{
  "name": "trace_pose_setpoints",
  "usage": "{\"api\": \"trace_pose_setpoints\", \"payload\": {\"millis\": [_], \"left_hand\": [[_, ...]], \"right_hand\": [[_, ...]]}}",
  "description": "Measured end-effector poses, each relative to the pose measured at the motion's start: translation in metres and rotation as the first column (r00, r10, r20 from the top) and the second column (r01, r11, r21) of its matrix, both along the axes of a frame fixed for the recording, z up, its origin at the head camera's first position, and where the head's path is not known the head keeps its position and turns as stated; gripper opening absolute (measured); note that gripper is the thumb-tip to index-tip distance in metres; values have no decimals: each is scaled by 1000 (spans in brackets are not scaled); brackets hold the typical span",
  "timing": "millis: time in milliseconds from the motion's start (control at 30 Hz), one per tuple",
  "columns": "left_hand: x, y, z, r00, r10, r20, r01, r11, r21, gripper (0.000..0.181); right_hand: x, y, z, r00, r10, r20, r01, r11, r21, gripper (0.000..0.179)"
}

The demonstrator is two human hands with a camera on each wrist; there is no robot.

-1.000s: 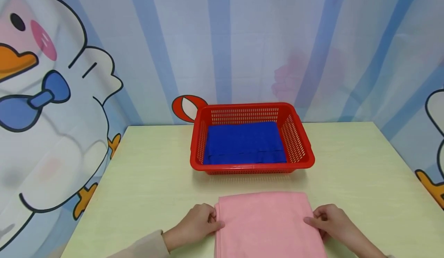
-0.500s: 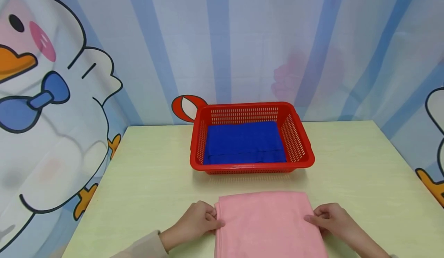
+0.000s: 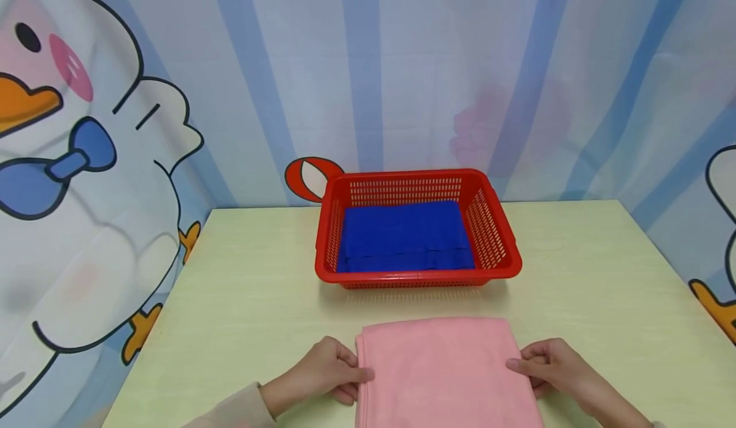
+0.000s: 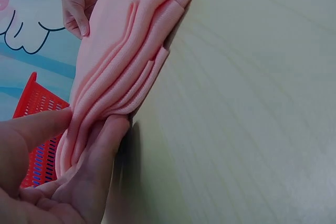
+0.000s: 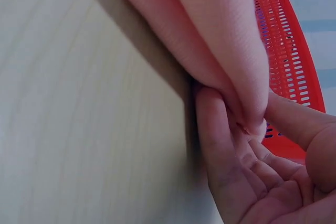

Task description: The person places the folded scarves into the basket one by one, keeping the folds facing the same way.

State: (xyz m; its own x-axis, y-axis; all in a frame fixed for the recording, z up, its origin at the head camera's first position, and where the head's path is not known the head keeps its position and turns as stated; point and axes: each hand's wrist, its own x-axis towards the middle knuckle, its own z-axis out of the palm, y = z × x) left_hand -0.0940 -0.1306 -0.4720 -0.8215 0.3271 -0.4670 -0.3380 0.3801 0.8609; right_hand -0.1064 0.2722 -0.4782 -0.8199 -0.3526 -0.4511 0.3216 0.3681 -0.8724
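A thick, folded pink cloth [image 3: 439,377] lies at the table's front edge in the head view, cut off by the bottom of the frame. My left hand [image 3: 324,374] pinches its left side, thumb on top and fingers beneath. Opposite, my right hand [image 3: 554,372] pinches the right side in the same way. In the left wrist view several stacked layers of the pink cloth [image 4: 113,51] show between thumb and fingers. The right wrist view has the cloth's rounded fold [image 5: 226,40] between thumb and fingers, with fingertips [image 5: 212,108] tucked under it.
Behind the cloth stands a red plastic basket [image 3: 414,276] with slotted walls. A folded blue cloth [image 3: 405,233] lies flat inside it. The pale table [image 3: 259,275] ends at a printed cartoon backdrop [image 3: 402,76].
Both hands keep their hold on the pink cloth, which stays almost in place. My left hand's lower fingers have come into sight below the thumb.
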Motion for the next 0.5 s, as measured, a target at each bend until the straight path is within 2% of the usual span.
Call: {"api": "trace_pose_setpoints", "payload": {"millis": [267,500], "left_hand": [[3,5,1,998,37,48,-38,999,25,16],[3,5,-3,993,70,93,-77,994,79,14]], "right_hand": [[1,-1,0,1000,-26,17,25,1000,15,27],[2,-1,-1,998,-47,43,47,999,3,25]]}}
